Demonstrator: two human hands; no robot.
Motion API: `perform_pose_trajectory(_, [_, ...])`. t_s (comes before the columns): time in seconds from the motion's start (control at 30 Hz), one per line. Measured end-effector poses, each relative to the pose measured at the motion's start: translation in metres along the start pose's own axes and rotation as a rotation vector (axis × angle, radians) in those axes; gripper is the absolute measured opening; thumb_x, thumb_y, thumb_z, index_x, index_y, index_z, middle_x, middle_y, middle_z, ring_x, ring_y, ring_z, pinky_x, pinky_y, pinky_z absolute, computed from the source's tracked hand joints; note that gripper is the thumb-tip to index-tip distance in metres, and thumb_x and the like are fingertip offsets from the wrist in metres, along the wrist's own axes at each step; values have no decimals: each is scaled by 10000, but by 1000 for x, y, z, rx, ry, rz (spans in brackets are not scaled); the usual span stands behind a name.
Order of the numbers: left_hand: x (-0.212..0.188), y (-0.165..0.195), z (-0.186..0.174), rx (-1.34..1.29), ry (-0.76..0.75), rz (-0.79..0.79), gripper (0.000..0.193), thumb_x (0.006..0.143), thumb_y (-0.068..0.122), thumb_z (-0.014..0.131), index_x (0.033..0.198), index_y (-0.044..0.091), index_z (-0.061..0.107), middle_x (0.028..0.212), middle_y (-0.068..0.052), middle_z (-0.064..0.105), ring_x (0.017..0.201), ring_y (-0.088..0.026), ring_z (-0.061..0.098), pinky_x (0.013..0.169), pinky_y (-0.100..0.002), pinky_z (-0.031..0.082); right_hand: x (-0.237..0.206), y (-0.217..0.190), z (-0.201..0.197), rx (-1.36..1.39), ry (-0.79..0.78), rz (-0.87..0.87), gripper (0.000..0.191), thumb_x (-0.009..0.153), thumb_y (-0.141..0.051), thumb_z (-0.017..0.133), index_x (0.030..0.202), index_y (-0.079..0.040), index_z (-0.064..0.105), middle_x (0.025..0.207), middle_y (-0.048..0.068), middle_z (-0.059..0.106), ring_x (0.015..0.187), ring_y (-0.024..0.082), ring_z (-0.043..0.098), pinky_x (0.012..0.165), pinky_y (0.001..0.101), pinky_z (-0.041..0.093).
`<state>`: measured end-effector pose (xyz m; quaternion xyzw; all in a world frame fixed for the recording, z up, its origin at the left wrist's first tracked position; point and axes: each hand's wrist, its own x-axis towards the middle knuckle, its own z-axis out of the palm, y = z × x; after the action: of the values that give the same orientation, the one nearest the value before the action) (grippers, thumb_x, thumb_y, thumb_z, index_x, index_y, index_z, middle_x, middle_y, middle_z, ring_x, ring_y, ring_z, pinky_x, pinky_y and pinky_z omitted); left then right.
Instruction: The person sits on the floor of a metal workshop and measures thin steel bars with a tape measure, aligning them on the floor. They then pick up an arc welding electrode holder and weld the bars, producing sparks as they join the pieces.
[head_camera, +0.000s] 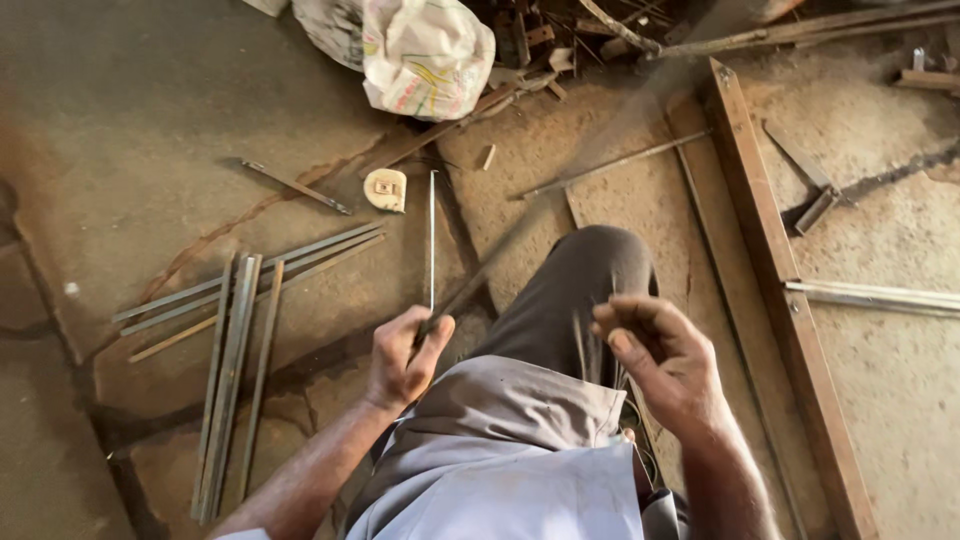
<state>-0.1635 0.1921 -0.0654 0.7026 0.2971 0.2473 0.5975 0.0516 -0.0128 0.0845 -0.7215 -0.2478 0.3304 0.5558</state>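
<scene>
1. The floor (150, 120) is bare, cracked concrete and serves as the work surface; the person crouches over it, one knee (590, 270) raised between the arms.
2. A long rusty frame (775, 270) lies flat at the right, running away from the person, likely laid down so it rests steady.
3. A white sack (425, 55) sits at the top beside a scrap heap (560, 30), out of the way.
4. Cut strips (235, 340) lie in a loose bundle at the left, some fanned out, within the left arm's reach.
5. The left hand (405, 355) is closed around a thin rod (432, 240), gripping its near end so it points away over the floor; the wrist is bent inward.
6. The right hand (660, 355) hangs raised, fingers curled; whether it holds anything I cannot tell.
7. A tape measure (386, 189) lies just beyond the rod's tip.
</scene>
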Motion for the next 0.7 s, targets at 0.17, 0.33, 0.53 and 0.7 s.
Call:
perform_pose_trajectory(0.17, [24, 1, 4, -149, 210, 52, 226, 1066, 235, 559, 1064, 35, 664, 762, -19, 604, 683, -97, 551, 607, -273, 467, -22, 26, -41, -443, 67, 108, 332, 906, -143, 715, 1199, 13, 692, 1110, 114, 777, 1042, 152, 728, 928, 295, 571])
perform_pose_trajectory(0.33, [51, -5, -1, 168, 500, 165, 277, 1086, 199, 554, 1220, -28, 637, 946, -155, 672, 855, -294, 652, 726, -396, 523, -60, 63, -74, -573, 160, 304, 357, 889, -204, 734, 1198, -24, 726, 1037, 102, 807, 940, 154, 712, 818, 312, 574])
perform_pose_trajectory(0.53, [132, -10, -7, 66, 525, 144, 216, 1066, 170, 519, 1120, -15, 617, 919, -205, 661, 838, -360, 643, 768, -449, 519, -88, 93, -83, -527, 101, 475, 396, 868, -244, 741, 1214, -52, 728, 1067, 95, 779, 962, 165, 743, 835, 335, 585])
perform_pose_trajectory(0.7, [279, -21, -15, -215, 369, -248, 299, 903, 149, 612, 1187, 58, 584, 874, -100, 674, 634, -187, 622, 473, -325, 516, -89, 80, -82, -654, 122, 507, 405, 883, -283, 722, 1221, -61, 715, 1086, 91, 764, 1015, 165, 753, 864, 343, 577])
